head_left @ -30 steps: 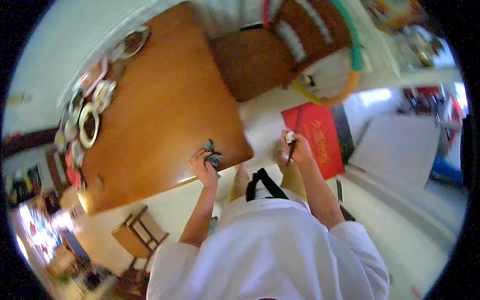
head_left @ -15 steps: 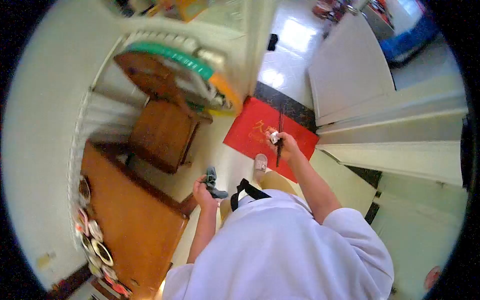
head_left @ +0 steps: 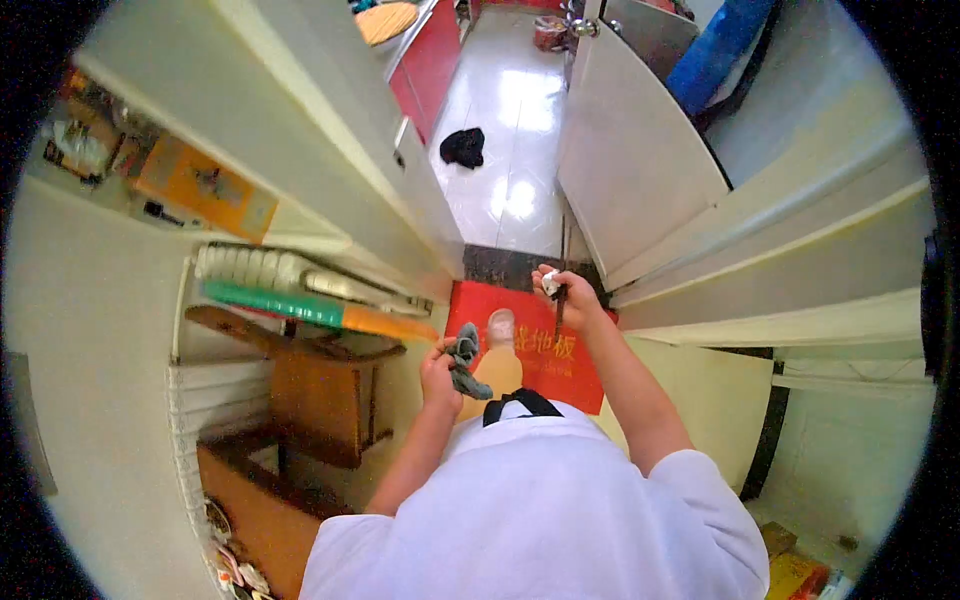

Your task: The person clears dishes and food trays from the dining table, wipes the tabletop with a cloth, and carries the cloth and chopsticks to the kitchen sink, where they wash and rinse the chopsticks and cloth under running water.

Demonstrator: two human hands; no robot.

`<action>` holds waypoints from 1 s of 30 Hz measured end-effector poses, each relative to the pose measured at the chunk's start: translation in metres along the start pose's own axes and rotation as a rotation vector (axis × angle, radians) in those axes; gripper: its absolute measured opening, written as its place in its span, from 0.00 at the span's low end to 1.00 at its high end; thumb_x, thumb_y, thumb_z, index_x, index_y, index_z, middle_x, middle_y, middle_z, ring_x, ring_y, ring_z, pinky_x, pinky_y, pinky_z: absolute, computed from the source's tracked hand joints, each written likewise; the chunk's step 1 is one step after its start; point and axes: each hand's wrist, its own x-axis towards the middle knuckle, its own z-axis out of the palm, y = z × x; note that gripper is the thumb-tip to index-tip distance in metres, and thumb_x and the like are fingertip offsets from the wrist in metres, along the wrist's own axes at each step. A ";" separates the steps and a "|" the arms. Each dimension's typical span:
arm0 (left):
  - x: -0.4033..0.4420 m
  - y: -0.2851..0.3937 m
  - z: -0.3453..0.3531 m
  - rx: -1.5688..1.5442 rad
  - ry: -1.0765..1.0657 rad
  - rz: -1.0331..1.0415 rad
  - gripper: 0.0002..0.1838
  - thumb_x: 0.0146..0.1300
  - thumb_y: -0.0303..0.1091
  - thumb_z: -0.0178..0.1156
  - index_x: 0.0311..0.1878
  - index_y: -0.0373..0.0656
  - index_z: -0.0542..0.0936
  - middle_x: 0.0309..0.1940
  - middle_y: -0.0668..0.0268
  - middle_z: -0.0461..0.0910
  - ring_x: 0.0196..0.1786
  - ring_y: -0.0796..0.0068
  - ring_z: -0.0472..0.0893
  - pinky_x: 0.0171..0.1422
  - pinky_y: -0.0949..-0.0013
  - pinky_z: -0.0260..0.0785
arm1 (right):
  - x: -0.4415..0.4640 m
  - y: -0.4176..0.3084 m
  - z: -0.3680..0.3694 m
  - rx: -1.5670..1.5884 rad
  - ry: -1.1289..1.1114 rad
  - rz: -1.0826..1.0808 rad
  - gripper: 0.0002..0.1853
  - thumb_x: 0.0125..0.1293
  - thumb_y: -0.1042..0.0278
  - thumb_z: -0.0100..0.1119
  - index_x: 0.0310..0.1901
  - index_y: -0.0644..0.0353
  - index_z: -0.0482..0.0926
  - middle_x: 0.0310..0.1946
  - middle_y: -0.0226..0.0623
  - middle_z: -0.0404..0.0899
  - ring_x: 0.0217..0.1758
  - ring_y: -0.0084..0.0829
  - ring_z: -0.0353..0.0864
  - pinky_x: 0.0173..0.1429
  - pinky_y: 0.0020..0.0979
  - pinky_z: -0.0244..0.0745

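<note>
My left hand (head_left: pixel 438 382) is closed around a crumpled grey cloth (head_left: pixel 466 372), which sticks out on its right side. Between the fingers of my right hand (head_left: pixel 580 302) are a small white crumpled piece (head_left: pixel 551 284), perhaps paper, and a thin dark stick (head_left: pixel 559 318). The stick points down below the hand; its exact kind is unclear. Both hands are in front of my body, over a red mat (head_left: pixel 590 375) with gold lettering. One light shoe (head_left: pixel 501 327) stands on that mat.
Ahead, a doorway with an opened white door (head_left: pixel 640 140) leads to a shiny tiled floor (head_left: pixel 505 215). A black cloth-like item (head_left: pixel 463 148) lies there. To the left are a wooden chair (head_left: pixel 315 405), a green and orange curved object (head_left: pixel 300 306) and a brown table (head_left: pixel 260 520).
My view has turned and moved toward the doorway, so more of the tiled floor shows. The left hand has come up and nearer the right. Both hands still hold their things.
</note>
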 end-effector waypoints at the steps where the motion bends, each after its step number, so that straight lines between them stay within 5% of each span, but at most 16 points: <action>1: 0.015 0.004 0.009 0.001 0.010 -0.036 0.16 0.50 0.18 0.41 0.39 0.42 0.74 0.33 0.65 0.76 0.33 0.75 0.75 0.35 0.72 0.69 | 0.015 -0.007 0.003 -0.020 -0.011 0.000 0.19 0.55 0.77 0.41 0.50 0.70 0.65 0.43 0.48 0.72 0.44 0.38 0.77 0.49 0.36 0.77; 17: 0.273 0.137 0.237 -0.106 -0.186 -0.069 0.19 0.45 0.17 0.42 0.42 0.39 0.73 0.34 0.62 0.76 0.35 0.72 0.76 0.41 0.69 0.72 | 0.263 -0.198 0.135 -0.101 -0.002 -0.055 0.19 0.57 0.74 0.42 0.50 0.71 0.65 0.42 0.46 0.73 0.43 0.36 0.76 0.52 0.35 0.75; 22: 0.331 0.167 0.260 -0.072 -0.110 -0.007 0.19 0.45 0.17 0.42 0.42 0.39 0.73 0.34 0.63 0.76 0.34 0.74 0.76 0.40 0.70 0.71 | 0.343 -0.253 0.174 -0.082 -0.005 -0.029 0.17 0.60 0.76 0.39 0.51 0.69 0.64 0.40 0.45 0.74 0.43 0.34 0.77 0.50 0.32 0.76; 30: 0.414 0.192 0.286 -0.263 0.170 0.045 0.19 0.47 0.18 0.40 0.43 0.39 0.73 0.37 0.61 0.76 0.40 0.70 0.76 0.45 0.68 0.69 | 0.519 -0.336 0.210 -0.113 -0.020 -0.103 0.16 0.69 0.62 0.38 0.50 0.66 0.67 0.40 0.43 0.74 0.41 0.33 0.77 0.47 0.31 0.77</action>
